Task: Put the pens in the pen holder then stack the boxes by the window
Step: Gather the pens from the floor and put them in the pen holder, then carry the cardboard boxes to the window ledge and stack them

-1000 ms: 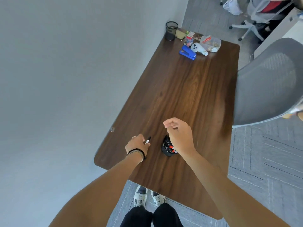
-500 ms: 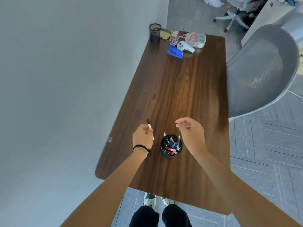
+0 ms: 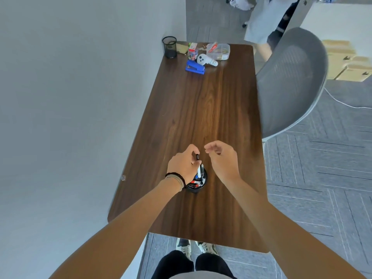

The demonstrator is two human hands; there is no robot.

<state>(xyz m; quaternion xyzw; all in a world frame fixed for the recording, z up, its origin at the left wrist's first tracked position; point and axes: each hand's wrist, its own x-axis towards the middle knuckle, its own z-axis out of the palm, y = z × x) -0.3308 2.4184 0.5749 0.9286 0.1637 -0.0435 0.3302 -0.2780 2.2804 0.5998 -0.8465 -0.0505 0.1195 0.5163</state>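
Left hand (image 3: 184, 165) pinching a white pen (image 3: 198, 170) with a black cap, tip down over the black pen holder (image 3: 196, 183) near the table's (image 3: 201, 109) front edge. Right hand (image 3: 222, 160) empty beside it, fingers loosely curled. Cardboard boxes (image 3: 350, 63) on the floor far right, print too small to read. Blue stapler (image 3: 195, 68), white controller (image 3: 206, 60), mesh cup (image 3: 169, 46) at the far end.

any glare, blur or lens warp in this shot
Head view: a soft warm glare patch sits mid-table; wide-angle warp bows the table edges and the grey chair; the standing person at the far end is smeared; the left hand, its pen and the right hand are fairly sharp.
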